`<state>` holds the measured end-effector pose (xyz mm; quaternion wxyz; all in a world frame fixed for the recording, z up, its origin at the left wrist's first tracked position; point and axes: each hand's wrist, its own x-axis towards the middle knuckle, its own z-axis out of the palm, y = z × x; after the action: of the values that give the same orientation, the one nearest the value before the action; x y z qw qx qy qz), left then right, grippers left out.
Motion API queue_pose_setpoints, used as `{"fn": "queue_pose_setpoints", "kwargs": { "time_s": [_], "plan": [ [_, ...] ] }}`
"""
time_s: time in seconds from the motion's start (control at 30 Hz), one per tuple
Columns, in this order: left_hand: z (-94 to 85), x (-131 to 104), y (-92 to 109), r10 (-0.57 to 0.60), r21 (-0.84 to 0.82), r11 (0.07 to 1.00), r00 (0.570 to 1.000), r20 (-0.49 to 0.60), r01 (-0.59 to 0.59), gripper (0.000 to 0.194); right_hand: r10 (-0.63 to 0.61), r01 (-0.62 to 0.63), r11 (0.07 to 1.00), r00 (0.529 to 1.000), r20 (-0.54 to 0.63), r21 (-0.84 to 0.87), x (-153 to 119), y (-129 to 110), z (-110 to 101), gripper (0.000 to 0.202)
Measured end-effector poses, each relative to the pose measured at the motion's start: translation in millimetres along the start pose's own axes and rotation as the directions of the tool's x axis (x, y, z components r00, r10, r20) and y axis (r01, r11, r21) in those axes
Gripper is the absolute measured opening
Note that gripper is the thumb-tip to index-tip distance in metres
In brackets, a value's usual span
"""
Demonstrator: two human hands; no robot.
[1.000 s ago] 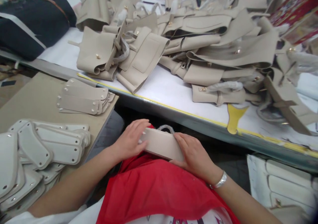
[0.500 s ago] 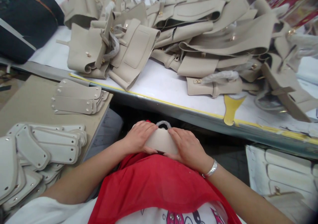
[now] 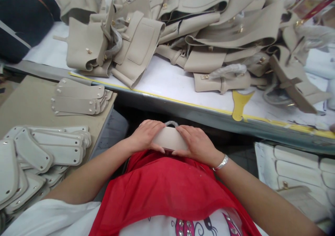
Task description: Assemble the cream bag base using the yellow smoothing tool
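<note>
Against my red apron I hold a beige handbag (image 3: 170,138) between both hands, its smooth curved panel facing up. A plastic-wrapped handle (image 3: 171,123) arches from its far side. My left hand (image 3: 148,135) grips the left end, thumb along the near edge and fingers over the top. On the right end, my right hand (image 3: 196,140) has the same hold, fingers over the top and thumb at the near edge. Both hands are closed on it, and the two thumbs come close to each other. The underside is hidden.
Unfinished beige bag pieces (image 3: 146,47) are heaped on the white worktable (image 3: 167,72) ahead. A yellow flat tool (image 3: 241,103) lies near its edge. To the left, a board (image 3: 28,93) carries stacked strap pieces (image 3: 78,98) and pale riveted panels (image 3: 57,143). Padded white pieces (image 3: 298,169) are at right.
The view has tilted down slightly, so the table and bag pieces sit higher. Both hands keep their grip on the handbag, whose top panel shows a bit more.
</note>
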<state>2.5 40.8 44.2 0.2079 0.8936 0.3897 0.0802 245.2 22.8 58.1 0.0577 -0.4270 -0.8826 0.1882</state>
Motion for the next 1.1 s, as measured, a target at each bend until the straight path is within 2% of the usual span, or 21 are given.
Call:
{"fn": "queue_pose_setpoints", "kwargs": {
  "time_s": [0.3,0.47,0.53,0.63,0.77,0.83,1.1],
  "plan": [
    [0.9,-1,0,0.017,0.049,0.999,1.0,0.0,-0.017,0.089,-0.015,0.015,0.999,1.0,0.008,-0.031,0,0,0,0.079],
    [2.0,1,6,-0.039,0.117,0.992,0.999,-0.002,0.039,0.06,-0.021,0.021,0.998,1.0,0.007,-0.06,0,-1,1,0.081],
    [2.3,1,9,-0.052,0.137,0.989,0.999,-0.01,0.053,0.054,-0.022,0.022,0.997,1.0,0.003,-0.068,0,-2,2,0.083],
    [2.4,1,11,-0.053,0.141,0.989,0.998,-0.017,0.055,0.053,-0.026,0.027,0.997,1.0,0.004,-0.071,0,-5,2,0.079],
    [1.8,0,10,-0.055,0.121,0.991,0.998,-0.01,0.056,0.053,0.027,-0.027,0.996,1.0,0.005,-0.084,3,-10,2,0.052],
    [1.7,-1,10,-0.057,0.102,0.993,0.998,-0.008,0.058,0.054,0.057,-0.057,0.995,0.998,0.003,-0.08,3,-11,2,0.046],
    [3.5,-1,10,-0.061,0.07,0.996,0.998,-0.034,0.063,0.056,0.148,-0.148,0.989,0.989,-0.026,-0.002,1,-8,0,0.054]
  ]
}}
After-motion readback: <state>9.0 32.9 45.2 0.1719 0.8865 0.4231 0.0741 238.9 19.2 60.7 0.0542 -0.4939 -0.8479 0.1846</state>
